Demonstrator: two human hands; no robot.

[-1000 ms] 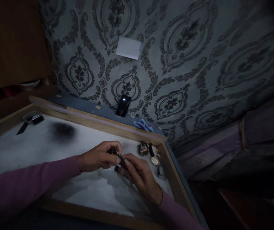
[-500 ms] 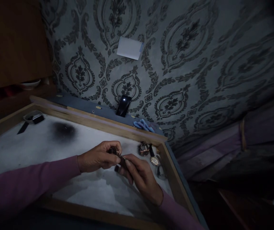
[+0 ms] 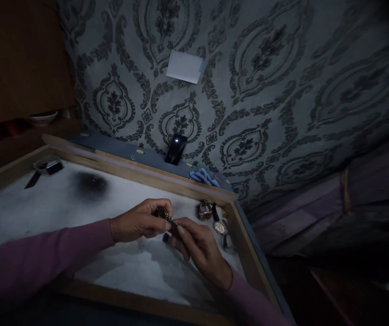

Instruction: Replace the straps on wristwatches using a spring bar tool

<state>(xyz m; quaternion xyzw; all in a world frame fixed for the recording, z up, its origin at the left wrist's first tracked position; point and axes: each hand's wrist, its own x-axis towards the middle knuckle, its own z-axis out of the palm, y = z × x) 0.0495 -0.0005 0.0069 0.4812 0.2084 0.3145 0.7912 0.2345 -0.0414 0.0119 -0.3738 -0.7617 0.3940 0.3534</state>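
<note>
Between my two hands is a wristwatch (image 3: pixel 162 213) with a dark strap, held above a wooden tray (image 3: pixel 112 170) with a white lining. My left hand (image 3: pixel 143 221) pinches the watch by its case, thumb in front and forefinger curled over the far side. The strap (image 3: pixel 174 228) slants down to the right into my right hand (image 3: pixel 201 249), closed on it between thumb and fingers. A small dark piece (image 3: pixel 165 237) shows just below, partly behind my right fingers; whether it is the strap's end I cannot tell.
Several watches lie at the tray's right end, among them a dark one (image 3: pixel 204 210) and a gold-faced one (image 3: pixel 219 227). Another watch (image 3: pixel 49 166) sits at the far left. A phone (image 3: pixel 176 149) leans on the wall behind, near a blue cloth (image 3: pixel 204 177).
Almost nothing differs. Both hands keep their hold on the watch and its strap, with only a very slight shift in the view.
</note>
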